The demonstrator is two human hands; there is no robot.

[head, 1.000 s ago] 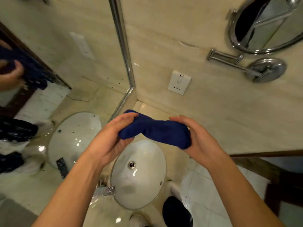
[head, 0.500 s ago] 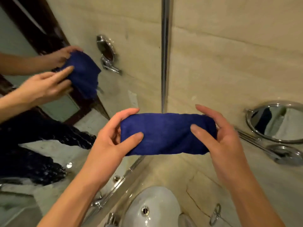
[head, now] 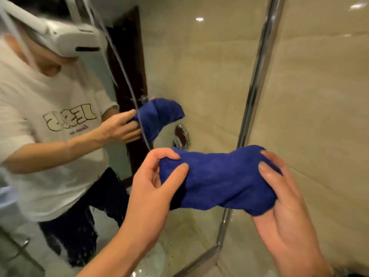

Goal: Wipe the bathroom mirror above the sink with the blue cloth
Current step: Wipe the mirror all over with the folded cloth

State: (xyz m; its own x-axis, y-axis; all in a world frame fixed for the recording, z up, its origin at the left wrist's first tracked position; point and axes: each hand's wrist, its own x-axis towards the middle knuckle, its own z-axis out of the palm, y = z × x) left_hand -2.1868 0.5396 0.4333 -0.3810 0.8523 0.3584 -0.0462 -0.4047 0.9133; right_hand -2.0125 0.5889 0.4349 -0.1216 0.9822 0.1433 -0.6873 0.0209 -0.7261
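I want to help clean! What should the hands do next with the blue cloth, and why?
Probably press the blue cloth flat on the mirror. The left hand and right hand grip it bunched in the air, not yet on the glass.

Mirrored "JESUS"-like print on reflected white T-shirt

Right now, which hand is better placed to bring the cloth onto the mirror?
Left, probably. The left hand grips the cloth end in front of the mirror; the right hand holds the other end past the chrome frame, before the wall.
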